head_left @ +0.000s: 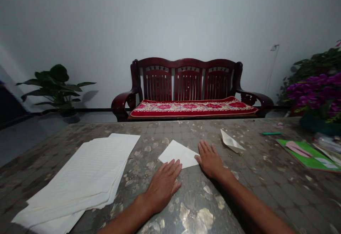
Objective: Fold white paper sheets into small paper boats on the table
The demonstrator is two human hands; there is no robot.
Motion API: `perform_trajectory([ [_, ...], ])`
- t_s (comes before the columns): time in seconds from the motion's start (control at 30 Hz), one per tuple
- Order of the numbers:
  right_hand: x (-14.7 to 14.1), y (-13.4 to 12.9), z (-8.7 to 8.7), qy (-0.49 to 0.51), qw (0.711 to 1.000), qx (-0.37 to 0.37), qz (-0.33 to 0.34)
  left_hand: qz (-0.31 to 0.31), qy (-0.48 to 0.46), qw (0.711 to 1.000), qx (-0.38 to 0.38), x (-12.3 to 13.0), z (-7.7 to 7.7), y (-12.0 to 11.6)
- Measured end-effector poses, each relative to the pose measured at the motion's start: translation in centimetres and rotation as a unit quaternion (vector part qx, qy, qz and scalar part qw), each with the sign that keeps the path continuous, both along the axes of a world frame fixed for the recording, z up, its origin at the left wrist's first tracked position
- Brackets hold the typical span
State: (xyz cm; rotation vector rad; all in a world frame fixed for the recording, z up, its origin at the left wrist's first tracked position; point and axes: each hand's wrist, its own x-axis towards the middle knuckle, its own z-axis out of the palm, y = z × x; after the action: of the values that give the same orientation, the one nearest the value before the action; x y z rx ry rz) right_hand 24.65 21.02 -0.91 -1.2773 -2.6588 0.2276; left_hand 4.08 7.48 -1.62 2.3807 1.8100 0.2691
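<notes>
A folded piece of white paper point(179, 153) lies flat on the patterned tabletop in front of me. My left hand point(164, 184) rests with its fingertips on the paper's near left edge, palm down and fingers stretched out. At the paper's right corner, my right hand point(210, 158) lies flat, its thumb touching the paper and its fingers on the table beside it. Beyond my right hand stands a small folded paper shape point(231, 141), its sides raised off the table. A stack of white paper sheets point(82, 170) is spread to the left.
On the right lie a green pen point(271, 133) and a green booklet point(301, 151) with a pink item on it. Purple flowers point(317, 91) in a pot stand at the far right. A wooden bench point(188, 81) is behind the table point(144, 202); a potted plant point(57, 88) stands left.
</notes>
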Motion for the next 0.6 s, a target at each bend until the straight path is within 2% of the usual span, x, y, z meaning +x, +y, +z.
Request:
perform_trajectory([
  [0.1, 0.6, -1.0, 0.3, 0.097, 0.995, 0.013, -0.030, 0.095, 0.016, 0.995, 0.007, 3.3, -0.6, -0.2],
  [0.17, 0.3, -2.4, -0.2, 0.153, 0.988, -0.023, 0.022, 0.133, 0.019, 0.991, 0.007, 5.0, -0.2, -0.2],
  [0.23, -0.1, -3.5, -0.9, 0.177, 0.979, -0.057, 0.086, 0.127, -0.012, 0.992, 0.000, 5.2, 0.8, -0.1],
  [0.33, -0.6, -3.3, -1.5, 0.179, 0.976, -0.053, 0.111, 0.070, -0.105, 0.992, -0.003, 2.7, 2.6, 0.0],
  [0.4, -0.7, -2.4, -1.5, 0.170, 0.977, -0.048, 0.115, 0.017, -0.118, 0.993, 0.004, 0.0, 3.2, -0.2],
  [0.5, -0.7, -1.1, -1.1, 0.161, 0.979, -0.052, 0.110, -0.026, -0.084, 0.996, -0.016, -3.5, 2.8, -0.3],
  [0.6, -0.8, -0.4, -1.2, 0.173, 0.978, -0.055, 0.102, -0.049, -0.038, 0.998, 0.029, -5.3, 1.9, 0.3],
])
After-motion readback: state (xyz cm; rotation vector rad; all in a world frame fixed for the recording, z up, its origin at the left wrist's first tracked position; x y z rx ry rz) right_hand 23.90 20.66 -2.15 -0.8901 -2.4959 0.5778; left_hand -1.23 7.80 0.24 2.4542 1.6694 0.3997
